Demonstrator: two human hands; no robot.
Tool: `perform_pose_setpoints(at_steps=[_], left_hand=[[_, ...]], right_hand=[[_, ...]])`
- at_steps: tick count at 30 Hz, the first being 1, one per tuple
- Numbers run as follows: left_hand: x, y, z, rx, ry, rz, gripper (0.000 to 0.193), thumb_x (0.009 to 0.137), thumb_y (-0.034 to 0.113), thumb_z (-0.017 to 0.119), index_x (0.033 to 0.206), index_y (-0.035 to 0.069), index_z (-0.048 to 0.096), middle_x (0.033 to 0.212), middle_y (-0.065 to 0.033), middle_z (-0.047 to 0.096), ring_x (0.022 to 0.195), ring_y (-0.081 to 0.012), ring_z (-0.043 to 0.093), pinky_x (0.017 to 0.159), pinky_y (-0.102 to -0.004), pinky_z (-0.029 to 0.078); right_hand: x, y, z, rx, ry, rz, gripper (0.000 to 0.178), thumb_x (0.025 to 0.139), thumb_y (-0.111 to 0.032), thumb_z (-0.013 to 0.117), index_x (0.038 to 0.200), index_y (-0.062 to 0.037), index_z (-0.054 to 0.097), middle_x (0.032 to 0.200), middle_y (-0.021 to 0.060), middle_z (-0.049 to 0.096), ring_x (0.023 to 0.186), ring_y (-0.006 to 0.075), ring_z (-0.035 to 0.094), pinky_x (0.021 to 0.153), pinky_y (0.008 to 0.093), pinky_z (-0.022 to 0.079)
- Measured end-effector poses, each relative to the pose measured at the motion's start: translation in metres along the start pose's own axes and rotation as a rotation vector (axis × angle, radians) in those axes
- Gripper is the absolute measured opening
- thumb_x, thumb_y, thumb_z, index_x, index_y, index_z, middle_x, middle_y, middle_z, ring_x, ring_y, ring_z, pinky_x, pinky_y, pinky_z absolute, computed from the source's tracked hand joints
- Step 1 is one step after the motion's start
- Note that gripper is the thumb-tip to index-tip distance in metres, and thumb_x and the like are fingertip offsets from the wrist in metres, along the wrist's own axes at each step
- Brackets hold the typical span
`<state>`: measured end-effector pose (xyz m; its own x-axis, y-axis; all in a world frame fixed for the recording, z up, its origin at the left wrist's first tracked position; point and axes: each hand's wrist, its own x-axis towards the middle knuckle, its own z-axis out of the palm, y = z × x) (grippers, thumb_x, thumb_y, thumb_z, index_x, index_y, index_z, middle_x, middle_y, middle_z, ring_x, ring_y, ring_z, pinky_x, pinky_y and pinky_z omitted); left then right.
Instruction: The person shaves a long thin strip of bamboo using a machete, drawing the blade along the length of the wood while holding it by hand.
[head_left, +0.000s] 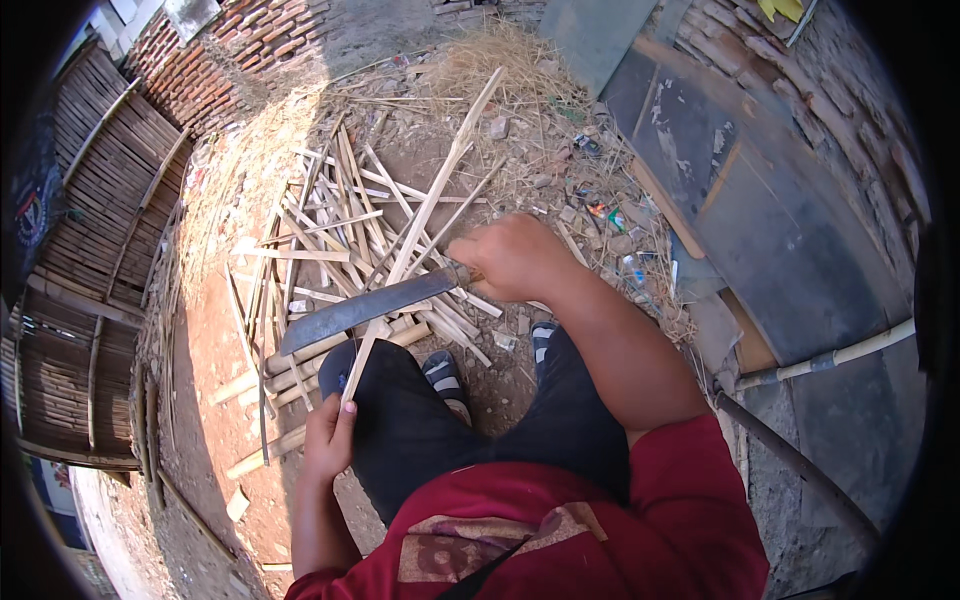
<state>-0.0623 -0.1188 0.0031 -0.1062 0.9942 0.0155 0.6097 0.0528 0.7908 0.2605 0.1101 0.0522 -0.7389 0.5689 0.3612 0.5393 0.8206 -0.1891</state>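
Note:
My left hand (328, 435) is closed around the near end of a long pale bamboo strip (427, 205), which slants up and away over my left knee. In my right hand (515, 258) is the handle of a machete (370, 312), mostly covered by my fingers. Its broad dark blade points left and lies across the strip, just beyond the knee. Whether the edge has bitten into the strip I cannot tell. Beyond the blade, many split bamboo strips (340, 215) lie in a loose pile on the ground.
Thicker bamboo poles (262, 372) lie left of my feet. A woven bamboo panel (110, 230) stands at the far left. Dark boards (760, 220) lean by a brick wall on the right, near a pole (830, 365). Dry straw (510, 70) and litter cover the ground ahead.

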Motion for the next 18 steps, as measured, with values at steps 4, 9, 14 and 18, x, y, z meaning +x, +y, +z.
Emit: perform_pose_setpoints(at_steps=[4,9,14,18], left_hand=[[-0.011,-0.024,-0.024,-0.122,-0.152,-0.142,0.041,0.108,0.030,0.052,0.077,0.003,0.048,0.064,0.0019,0.044,0.063,-0.0089,0.039,0.056,-0.0300,0.034],[-0.023,-0.029,-0.020,-0.139,-0.110,-0.179,0.041,0.108,0.029,0.052,0.077,0.003,0.048,0.063,0.0024,0.044,0.063,-0.0088,0.040,0.057,-0.0303,0.035],[-0.023,-0.032,-0.017,0.007,-0.063,-0.099,0.040,0.106,0.027,0.054,0.076,0.002,0.049,0.061,-0.0009,0.044,0.062,-0.0103,0.041,0.056,-0.0328,0.037],[-0.030,-0.028,-0.029,0.068,-0.053,-0.098,0.039,0.105,0.026,0.055,0.076,0.001,0.050,0.061,-0.0035,0.045,0.063,-0.0112,0.042,0.057,-0.0336,0.038]], right_hand=[[-0.011,0.056,-0.001,0.331,0.188,0.398,0.032,0.076,-0.017,0.075,0.106,-0.0068,0.068,0.084,0.0159,0.071,0.075,0.0393,0.067,0.069,0.0464,0.053],[-0.010,0.062,0.005,0.265,0.234,0.348,0.029,0.076,-0.019,0.075,0.101,-0.0064,0.068,0.080,0.0195,0.068,0.076,0.0403,0.068,0.069,0.0477,0.053],[0.002,0.002,0.003,0.075,-0.024,0.083,0.027,0.075,-0.017,0.074,0.099,-0.0060,0.066,0.081,0.0196,0.068,0.077,0.0398,0.068,0.069,0.0475,0.052],[-0.012,0.062,-0.014,0.243,0.201,0.497,0.045,0.078,-0.024,0.074,0.119,-0.0060,0.069,0.089,0.0230,0.071,0.089,0.0418,0.070,0.077,0.0486,0.056]])
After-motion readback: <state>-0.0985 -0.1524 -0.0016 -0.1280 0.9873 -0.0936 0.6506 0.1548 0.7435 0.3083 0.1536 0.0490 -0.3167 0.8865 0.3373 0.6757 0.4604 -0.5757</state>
